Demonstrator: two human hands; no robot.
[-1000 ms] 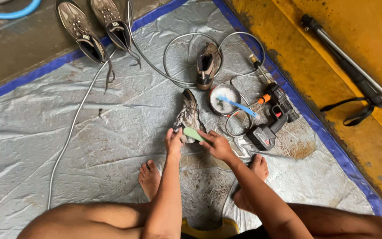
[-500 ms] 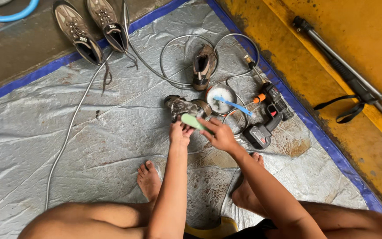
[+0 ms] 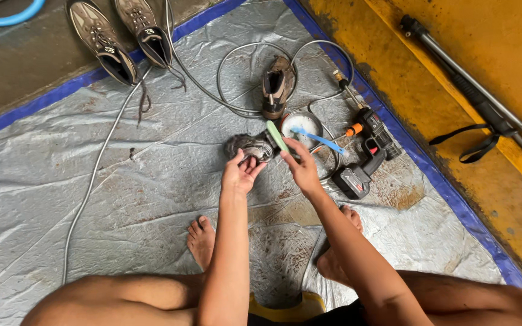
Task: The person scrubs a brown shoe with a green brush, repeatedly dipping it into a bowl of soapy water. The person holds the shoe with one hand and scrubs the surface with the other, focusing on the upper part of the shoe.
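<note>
My left hand [image 3: 241,174] grips a dirty grey shoe [image 3: 246,146], which lies on its side on the grey tarp [image 3: 122,181]. My right hand [image 3: 300,166] holds a light green brush [image 3: 276,135] whose end rests against the shoe. Just past the brush stands a small round bowl [image 3: 300,124] with a blue brush [image 3: 318,140] lying across it. A second muddy brown shoe [image 3: 276,84] stands upright farther back.
A black cordless spray tool [image 3: 367,154] with a thin hose [image 3: 237,72] lies to the right of the bowl. A cleaner pair of shoes [image 3: 119,36] sits at the tarp's far edge. Beyond the blue border lies yellow floor [image 3: 454,151] with a black metal rod [image 3: 466,84]. My bare feet [image 3: 202,241] rest on the tarp.
The grey shoe has been turned from standing on end to lying on its side. Both hands have moved away from me with it, and the green brush now points up.
</note>
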